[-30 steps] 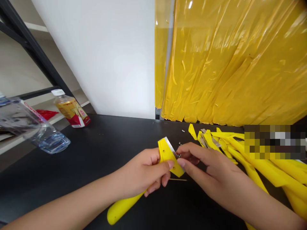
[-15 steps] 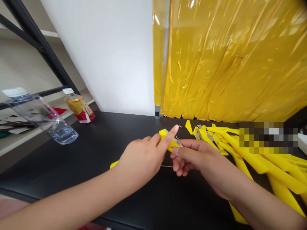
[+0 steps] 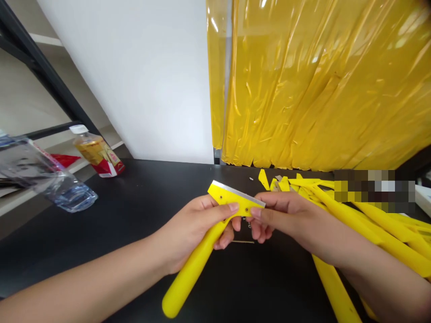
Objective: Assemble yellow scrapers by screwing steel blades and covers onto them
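A yellow scraper (image 3: pixel 193 269) with a thin silvery blade edge along its head is held between both hands above the black tabletop. My left hand (image 3: pixel 195 224) is closed around its neck, the thumb pressed on the head's flat face. My right hand (image 3: pixel 279 215) pinches the right end of the head, thumb on top and fingers behind. Two dark screw spots show on the head. The handle slants down to the lower left. Small metal bits (image 3: pixel 249 225) lie partly hidden behind the hands, and a thin tan strip (image 3: pixel 243 242) rests below them.
Several yellow scrapers (image 3: pixel 367 224) lie heaped on the black table (image 3: pixel 141 197) at right, beside my right forearm. A clear bottle (image 3: pixel 72 193) and a red-labelled drink bottle (image 3: pixel 101 154) stand at left. Yellow plastic sheeting (image 3: pixel 303 89) hangs behind.
The scraper has turned so its face and handle show. My left hand's outstretched index finger has drawn back, and its thumb now presses on the head. The view has shifted slightly right.
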Demonstrator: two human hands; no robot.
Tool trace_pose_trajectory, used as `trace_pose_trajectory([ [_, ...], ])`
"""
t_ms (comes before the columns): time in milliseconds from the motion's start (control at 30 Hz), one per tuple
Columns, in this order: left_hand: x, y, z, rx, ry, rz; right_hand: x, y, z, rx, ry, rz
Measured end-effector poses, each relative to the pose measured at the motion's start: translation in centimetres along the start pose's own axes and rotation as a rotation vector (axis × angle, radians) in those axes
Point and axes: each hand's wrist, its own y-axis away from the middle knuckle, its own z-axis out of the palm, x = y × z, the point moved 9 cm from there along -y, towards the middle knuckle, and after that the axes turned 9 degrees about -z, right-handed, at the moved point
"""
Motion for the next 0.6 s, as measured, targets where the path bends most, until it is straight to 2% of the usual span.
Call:
trace_pose_trajectory([
  [100,-0.6,-0.7,-1.5,0.033,0.005,-0.005,1.0,0.1,-1.8,0.05,0.322,0.029],
  [200,-1.5,-1.3,-2.8,0.057,0.005,-0.051,1.2,0.2,-3.0,0.096,0.691,-0.04],
  [267,-1.9,-1.5,-3.2,0.067,-0.004,-0.073,1.4,0.1,-2.1,0.026,0.874,-0.101],
  [367,-2.2,-1.6,-3.5,0.101,-0.015,-0.089,2.3,-0.3,-0.1,-0.13,1.036,-0.099],
  [500,-2.2,-1.5,-3.6,0.14,-0.038,-0.087,3.1,-0.9,1.5,-0.239,1.142,-0.054],
  [600,-2.2,-1.5,-3.4,0.129,-0.047,-0.074,3.6,-1.2,2.0,-0.259,1.153,-0.062],
])
